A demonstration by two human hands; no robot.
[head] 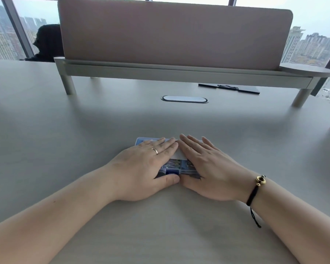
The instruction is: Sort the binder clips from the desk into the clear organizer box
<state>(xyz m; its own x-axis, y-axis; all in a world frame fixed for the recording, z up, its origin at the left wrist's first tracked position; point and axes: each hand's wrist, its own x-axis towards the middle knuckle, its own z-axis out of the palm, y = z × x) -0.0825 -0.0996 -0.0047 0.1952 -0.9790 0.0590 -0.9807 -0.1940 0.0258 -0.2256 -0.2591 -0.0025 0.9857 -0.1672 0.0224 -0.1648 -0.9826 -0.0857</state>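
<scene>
Palms of the left hand (147,164) and right hand (206,168) lie flat, fingers straight, gripping nothing, seemingly pressing the clear organizer box (176,165) closed.

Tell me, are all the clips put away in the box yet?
It looks nearly finished. Done: dark binder clips show inside the clear plastic organizer box, and none lie loose on the pale grey desk. In hand: the left hand and the right hand lie flat on the box's lid, seemingly pressing it shut. Left: perhaps only snapping the blue latch.
</scene>
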